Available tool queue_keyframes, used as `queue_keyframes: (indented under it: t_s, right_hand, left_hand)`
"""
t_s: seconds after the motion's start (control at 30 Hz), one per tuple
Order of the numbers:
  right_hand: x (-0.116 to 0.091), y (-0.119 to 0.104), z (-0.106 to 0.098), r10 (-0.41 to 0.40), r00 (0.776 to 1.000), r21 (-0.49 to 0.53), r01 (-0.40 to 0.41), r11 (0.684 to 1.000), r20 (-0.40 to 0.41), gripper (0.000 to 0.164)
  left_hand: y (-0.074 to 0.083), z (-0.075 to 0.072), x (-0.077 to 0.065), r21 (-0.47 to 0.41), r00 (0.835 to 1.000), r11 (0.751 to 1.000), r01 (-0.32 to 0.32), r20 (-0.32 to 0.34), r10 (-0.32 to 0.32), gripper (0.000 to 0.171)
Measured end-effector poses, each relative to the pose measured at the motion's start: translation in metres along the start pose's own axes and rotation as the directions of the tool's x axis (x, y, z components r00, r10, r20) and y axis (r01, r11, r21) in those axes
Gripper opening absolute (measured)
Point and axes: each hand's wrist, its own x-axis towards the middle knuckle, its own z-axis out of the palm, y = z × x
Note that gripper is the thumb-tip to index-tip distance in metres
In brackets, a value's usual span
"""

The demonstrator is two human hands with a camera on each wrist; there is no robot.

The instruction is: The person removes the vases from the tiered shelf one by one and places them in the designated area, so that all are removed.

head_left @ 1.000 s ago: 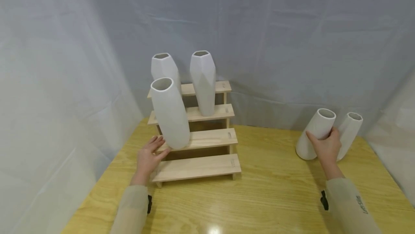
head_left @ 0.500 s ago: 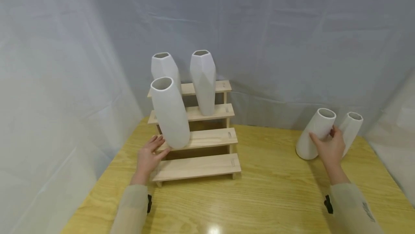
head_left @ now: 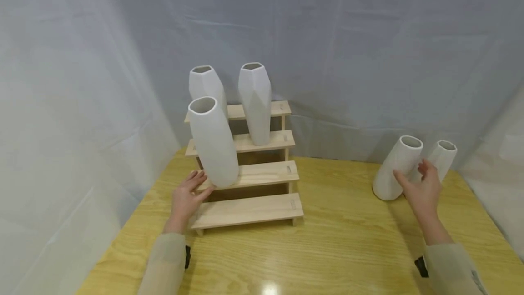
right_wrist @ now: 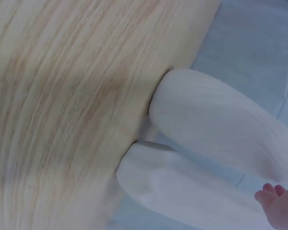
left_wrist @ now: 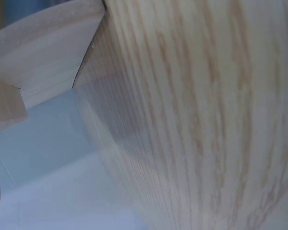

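White vases [head_left: 213, 142]: I count five, three on a stepped stand [head_left: 249, 211] at left, two on the table [head_left: 335, 249] at right. Creased pale sheeting [head_left: 319, 36] encloses the back and sides, presumably to screen the background. The table shows yellowish wood grain and one light reflection. The stand has four steps; their staggered heights probably keep rear pieces visible. A faceted vase [head_left: 255, 104] occupies the third step up; a second faceted vase [head_left: 206, 87] is behind, base hidden. The smooth vase [head_left: 217, 158] sits on the second step, leftward. At far right, the round-mouthed vase [head_left: 390, 174] and narrower vase [head_left: 442, 161] stand close together. Left hand [head_left: 185, 198]: rests at the second step's left end, fingers extended, I judge for steadying; grips no vase. Right hand [head_left: 423, 195]: thumb and fingers spread apart by the pair, gripping neither; contact I cannot establish.
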Motion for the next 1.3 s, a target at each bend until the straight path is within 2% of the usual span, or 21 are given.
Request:
queue_keyframes:
  t_s: [0.27, 0.43, 0.63, 0.83, 1.03, 1.3]
  right_hand:
    - [-0.011, -0.009, -0.001, -0.051, 0.999, 0.007, 0.051, 0.999, 0.016, 0.067]
    - [-0.017, -0.014, 0.001, -0.041, 0.996, 0.016, 0.04, 0.999, 0.074, 0.067]
    - [-0.022, -0.025, 0.006, -0.082, 0.988, 0.036, 0.078, 0.996, 0.128, 0.066]
    - [-0.027, -0.035, 0.016, -0.13, 0.975, 0.052, 0.123, 0.991, 0.179, 0.069]
    - [-0.03, -0.038, 0.031, -0.174, 0.969, 0.07, 0.165, 0.984, 0.177, 0.066]
    - [-0.037, -0.048, 0.05, -0.245, 0.941, 0.132, 0.219, 0.967, 0.235, 0.062]
  left_hand:
    - [-0.001, 0.0, 0.0, -0.007, 1.0, 1.0, 0.0, 0.003, 0.0, 0.042]
    - [-0.001, -0.001, 0.0, -0.013, 1.0, 1.0, -0.001, -0.003, 0.001, 0.042]
    - [-0.001, 0.0, -0.001, -0.009, 1.0, 1.0, 0.005, 0.0, -0.005, 0.042]
    - [0.0, 0.0, -0.001, -0.007, 1.0, 1.0, 0.0, -0.009, 0.0, 0.042]
    - [0.002, 0.0, -0.001, 0.005, 1.0, 1.0, -0.002, -0.001, 0.002, 0.042]
    - [0.001, -0.002, 0.0, -0.009, 1.0, 1.0, 0.011, 0.008, -0.011, 0.042]
